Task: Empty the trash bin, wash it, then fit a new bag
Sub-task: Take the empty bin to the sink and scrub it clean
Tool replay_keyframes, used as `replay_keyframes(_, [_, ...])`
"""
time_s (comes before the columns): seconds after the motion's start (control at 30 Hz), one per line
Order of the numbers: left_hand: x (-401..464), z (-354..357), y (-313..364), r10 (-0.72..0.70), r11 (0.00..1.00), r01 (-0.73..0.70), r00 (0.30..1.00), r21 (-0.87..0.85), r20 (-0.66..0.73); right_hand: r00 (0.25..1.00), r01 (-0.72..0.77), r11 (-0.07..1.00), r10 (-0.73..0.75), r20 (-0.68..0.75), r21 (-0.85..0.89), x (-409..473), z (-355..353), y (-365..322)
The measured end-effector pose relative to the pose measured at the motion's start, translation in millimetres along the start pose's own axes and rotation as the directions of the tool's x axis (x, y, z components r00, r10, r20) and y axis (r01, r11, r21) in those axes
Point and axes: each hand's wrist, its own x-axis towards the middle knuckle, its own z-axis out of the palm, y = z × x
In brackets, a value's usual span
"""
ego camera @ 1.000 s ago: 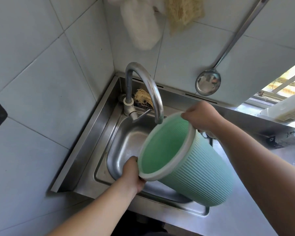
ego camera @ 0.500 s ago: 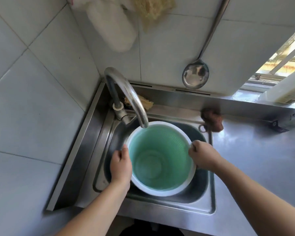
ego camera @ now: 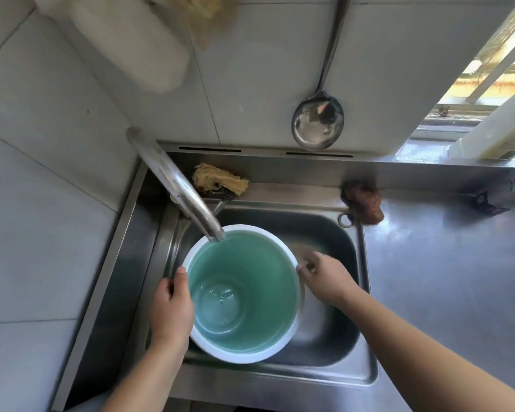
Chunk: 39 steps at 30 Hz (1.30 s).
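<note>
the right hand [ego camera: 324, 276] is smeared by motion blur, so its grip on the bin [ego camera: 241, 353] rim cannot be told. the ladle [ego camera: 317, 123] handle and the white cloth [ego camera: 125, 40] are cut off by the top edge. the faucet [ego camera: 176, 182] hides its own base.

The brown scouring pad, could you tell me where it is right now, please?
In the head view, the brown scouring pad sits on the steel counter at the sink's back right corner.
</note>
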Motion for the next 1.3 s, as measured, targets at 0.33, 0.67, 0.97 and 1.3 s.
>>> replay_keyframes(0.33, [3.6,-2.2,-2.7,0.068,0.994,-0.057,0.991,0.093,-0.119,0.834,-0.064,0.964,-0.09,-0.544,-0.257,79.7,-95.5,50.5])
replay_keyframes(0.67, [-0.7,-2.0,6.7,0.022,0.996,-0.015,0.996,0.086,-0.083,0.792,-0.086,0.992,0.015,-0.61,-0.088,125.5,-71.6,60.6])
replay_keyframes(0.97, [-3.7,-3.2,10.5,-0.014,0.995,0.019,0.998,0.099,-0.057,0.762,-0.063,0.982,0.164,-0.626,0.18,117.0,-81.3,62.6])
replay_keyframes(1.3, [-8.6,1.6,17.5,0.045,0.991,-0.041,0.998,0.128,-0.032,0.984,-0.02,-0.331,0.161,0.078,0.943,-11.3,-19.9,-71.1])
